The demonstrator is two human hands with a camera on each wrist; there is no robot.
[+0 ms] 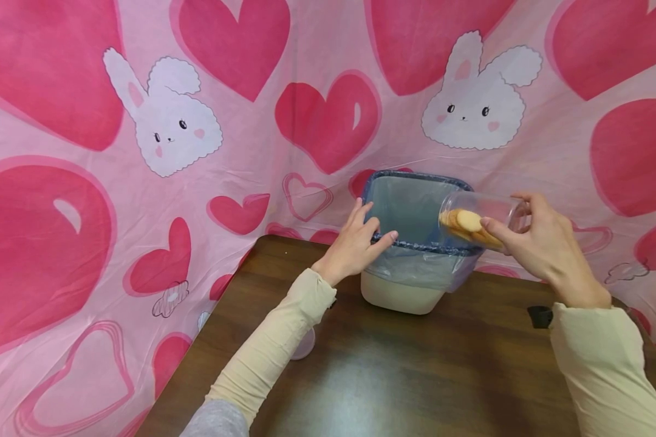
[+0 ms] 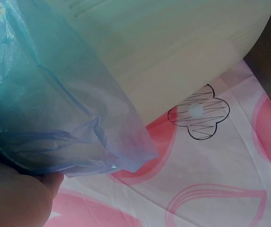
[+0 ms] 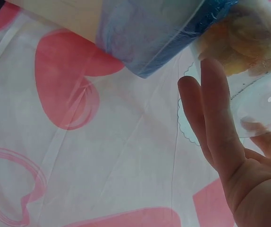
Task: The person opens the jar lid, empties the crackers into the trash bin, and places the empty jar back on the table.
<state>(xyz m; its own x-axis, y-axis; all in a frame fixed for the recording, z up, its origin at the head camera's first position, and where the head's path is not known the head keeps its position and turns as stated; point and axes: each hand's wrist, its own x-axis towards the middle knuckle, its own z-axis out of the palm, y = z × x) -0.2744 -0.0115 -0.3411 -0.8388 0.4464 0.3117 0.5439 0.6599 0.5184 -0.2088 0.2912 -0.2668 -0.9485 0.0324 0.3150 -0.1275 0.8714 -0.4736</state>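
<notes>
A cream trash bin [image 1: 401, 294] with a blue rim and a translucent bluish bag stands on the table. My left hand [image 1: 352, 246] holds the bin's near left corner, thumb over the front rim and fingers along the left side. In the left wrist view, part of that hand [image 2: 15, 198] shows beside the bag [image 2: 93, 142]. My right hand [image 1: 546, 243] grips a clear plastic jar [image 1: 492, 209] near its base. Lying almost on its side, the jar has its mouth over the bin's right rim. Round yellow cookies [image 1: 468, 220] are inside, towards the mouth.
On the brown table [image 1: 404, 376], a pale round lid [image 1: 304, 346] lies partly hidden behind my left forearm. A small black object [image 1: 539, 316] sits near my right sleeve. Pink cloth [image 1: 240, 152] with hearts and rabbits hangs close behind the bin.
</notes>
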